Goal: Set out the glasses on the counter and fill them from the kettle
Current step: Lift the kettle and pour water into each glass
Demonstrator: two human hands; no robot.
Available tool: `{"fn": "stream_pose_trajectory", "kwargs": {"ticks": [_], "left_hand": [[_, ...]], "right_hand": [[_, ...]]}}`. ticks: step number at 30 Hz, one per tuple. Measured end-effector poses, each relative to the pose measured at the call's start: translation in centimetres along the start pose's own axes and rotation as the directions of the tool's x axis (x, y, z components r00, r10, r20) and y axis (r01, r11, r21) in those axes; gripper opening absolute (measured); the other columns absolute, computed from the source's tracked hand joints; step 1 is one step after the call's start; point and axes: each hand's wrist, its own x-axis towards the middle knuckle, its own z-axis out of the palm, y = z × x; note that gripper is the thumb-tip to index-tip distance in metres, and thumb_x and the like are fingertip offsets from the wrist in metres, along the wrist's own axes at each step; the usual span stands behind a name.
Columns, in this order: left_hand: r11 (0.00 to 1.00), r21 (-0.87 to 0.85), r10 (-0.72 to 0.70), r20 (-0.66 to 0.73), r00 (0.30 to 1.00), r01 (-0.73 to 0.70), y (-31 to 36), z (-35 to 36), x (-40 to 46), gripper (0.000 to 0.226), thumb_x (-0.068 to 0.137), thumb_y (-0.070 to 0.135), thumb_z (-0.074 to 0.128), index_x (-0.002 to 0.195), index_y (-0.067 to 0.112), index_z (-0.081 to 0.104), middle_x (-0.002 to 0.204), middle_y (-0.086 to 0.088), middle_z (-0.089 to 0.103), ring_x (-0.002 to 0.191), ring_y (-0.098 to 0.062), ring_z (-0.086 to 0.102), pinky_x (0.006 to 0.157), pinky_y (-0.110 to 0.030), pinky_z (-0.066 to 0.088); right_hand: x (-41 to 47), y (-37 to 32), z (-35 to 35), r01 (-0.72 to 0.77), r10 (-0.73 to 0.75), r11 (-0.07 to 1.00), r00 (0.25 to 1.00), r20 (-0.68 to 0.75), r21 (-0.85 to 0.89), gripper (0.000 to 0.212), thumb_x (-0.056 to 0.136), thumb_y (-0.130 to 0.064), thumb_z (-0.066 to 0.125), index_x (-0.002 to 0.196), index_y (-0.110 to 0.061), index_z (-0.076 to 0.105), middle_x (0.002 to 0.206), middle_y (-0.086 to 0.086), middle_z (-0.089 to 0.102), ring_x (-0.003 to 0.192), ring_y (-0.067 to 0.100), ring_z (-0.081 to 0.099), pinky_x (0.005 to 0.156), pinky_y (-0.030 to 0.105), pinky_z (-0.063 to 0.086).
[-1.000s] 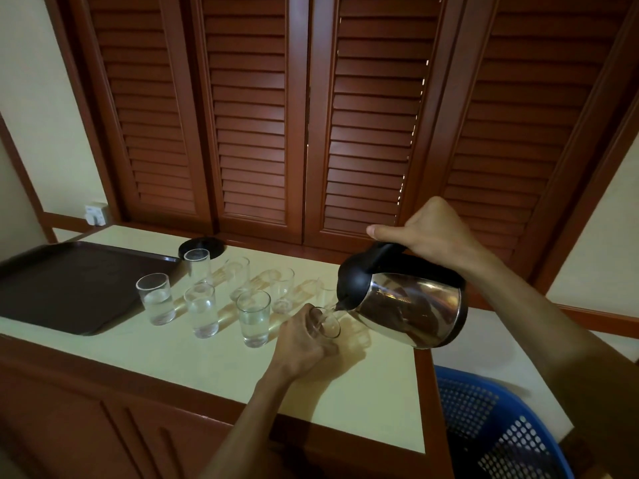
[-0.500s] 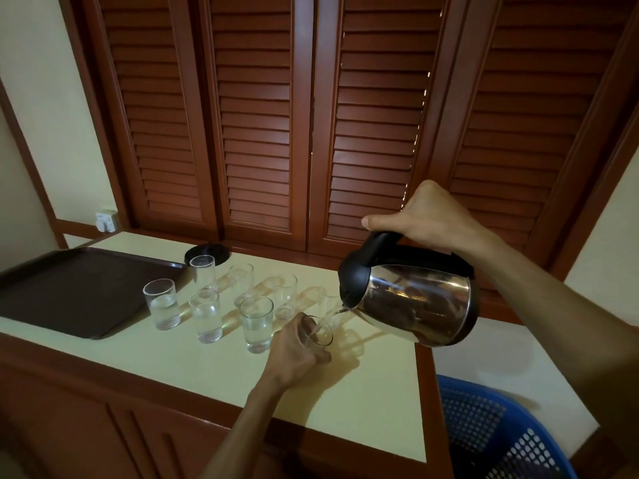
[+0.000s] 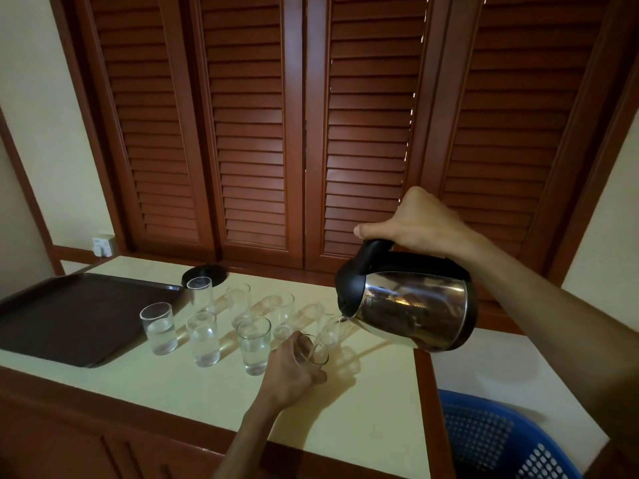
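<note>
My right hand (image 3: 420, 223) grips the black handle of a steel kettle (image 3: 411, 307), tilted so its spout points down and left. A thin stream of water falls from the spout into a clear glass (image 3: 316, 352) that my left hand (image 3: 292, 371) holds on the pale counter (image 3: 363, 420). Several other clear glasses stand in two rows to the left; a front one (image 3: 254, 344) beside my left hand holds water, as does the leftmost (image 3: 159, 328). The back-row glasses (image 3: 283, 316) look empty.
A dark brown tray (image 3: 69, 316) lies on the counter's left end. The black kettle base (image 3: 204, 274) sits behind the glasses near the louvred wooden doors (image 3: 311, 133). A blue plastic basket (image 3: 491, 440) stands on the floor past the counter's right edge.
The view has tilted upward a little, so counter and glasses sit lower in frame. The kettle stays tilted over the held glass, still pouring; both hands keep their grips.
</note>
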Motion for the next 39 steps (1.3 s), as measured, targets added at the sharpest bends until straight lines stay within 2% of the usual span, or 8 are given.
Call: {"fn": "stream_pose_trajectory", "kwargs": {"ticks": [10,17,21,25,31,35,37,39], "left_hand": [[1.0,-0.009,0.009,0.007,1.0,-0.009,0.4,-0.1,0.2,0.045,0.057,0.009,0.087,0.093,0.014,0.061,0.083,0.004,0.065,0.071,-0.011,0.058,0.05,-0.01,0.04],[1.0,-0.007,0.022,0.003,1.0,-0.022,0.4,-0.1,0.5,0.049,0.057,0.01,0.088,0.098,0.014,0.062,0.092,-0.005,0.071,0.073,-0.012,0.06,0.053,-0.011,0.045],[0.999,-0.033,0.02,-0.006,1.0,-0.02,0.4,0.4,0.8,0.047,0.057,0.011,0.088,0.096,0.014,0.062,0.085,0.002,0.069,0.069,-0.011,0.061,0.054,-0.014,0.047],[0.997,-0.069,0.041,0.0,0.999,-0.041,0.6,1.0,1.0,0.048,0.057,0.011,0.09,0.097,0.017,0.064,0.087,0.003,0.072,0.074,-0.011,0.067,0.057,-0.01,0.049],[0.986,-0.169,-0.005,-0.025,1.0,0.001,0.4,1.3,1.5,0.043,0.057,0.004,0.085,0.095,0.007,0.065,0.086,-0.003,0.071,0.076,-0.015,0.065,0.059,-0.013,0.05],[0.976,-0.217,-0.027,-0.025,0.999,0.021,-0.2,1.5,2.1,0.043,0.062,0.0,0.086,0.099,0.012,0.068,0.092,-0.004,0.076,0.087,-0.023,0.072,0.06,-0.018,0.058],[0.967,-0.255,-0.037,-0.028,0.999,0.028,-0.3,1.6,2.2,0.045,0.064,0.0,0.085,0.103,0.016,0.068,0.096,-0.001,0.076,0.091,-0.023,0.072,0.054,-0.016,0.057],[0.96,-0.28,-0.035,-0.041,0.999,0.022,-0.5,1.8,2.3,0.044,0.065,-0.005,0.083,0.101,0.015,0.068,0.094,-0.001,0.077,0.089,-0.02,0.072,0.051,-0.014,0.055]], "right_hand": [[0.4,-0.2,0.2,0.025,-0.025,0.999,1.0,-0.007,-0.022,0.055,0.07,-0.065,0.08,0.06,-0.016,0.058,0.046,-0.007,0.045,0.047,0.014,0.046,0.054,0.029,0.035],[0.2,-0.2,0.6,0.037,-0.037,0.999,0.999,-0.013,-0.015,0.054,0.071,-0.063,0.08,0.057,-0.016,0.057,0.043,-0.008,0.043,0.044,0.013,0.044,0.053,0.029,0.034],[0.3,0.4,1.6,0.056,-0.056,0.997,0.998,0.0,-0.043,0.057,0.068,-0.07,0.076,0.053,-0.017,0.061,0.035,-0.011,0.044,0.041,0.011,0.048,0.055,0.03,0.039],[0.2,1.4,2.6,0.053,-0.054,0.998,0.999,-0.01,-0.033,0.062,0.068,-0.071,0.075,0.046,-0.019,0.052,0.028,-0.012,0.035,0.036,0.01,0.042,0.053,0.029,0.039],[-0.2,4.4,4.8,0.063,-0.058,0.987,0.998,-0.035,0.146,0.066,0.069,-0.068,0.077,0.041,-0.02,0.041,0.033,-0.011,0.03,0.033,0.011,0.03,0.049,0.028,0.031],[-0.9,6.6,6.8,0.054,-0.039,0.951,0.998,-0.056,0.303,0.065,0.071,-0.068,0.074,0.044,-0.012,0.054,0.039,-0.002,0.041,0.036,0.016,0.039,0.049,0.028,0.035],[-1.5,7.5,7.8,0.027,-0.002,0.923,0.998,-0.066,0.385,0.069,0.068,-0.072,0.071,0.05,-0.006,0.06,0.041,0.002,0.042,0.039,0.019,0.04,0.052,0.03,0.038],[-2.1,8.6,8.7,-0.013,0.054,0.884,0.996,-0.073,0.467,0.067,0.07,-0.067,0.073,0.051,-0.004,0.06,0.041,0.002,0.043,0.04,0.019,0.042,0.055,0.032,0.042]]}}
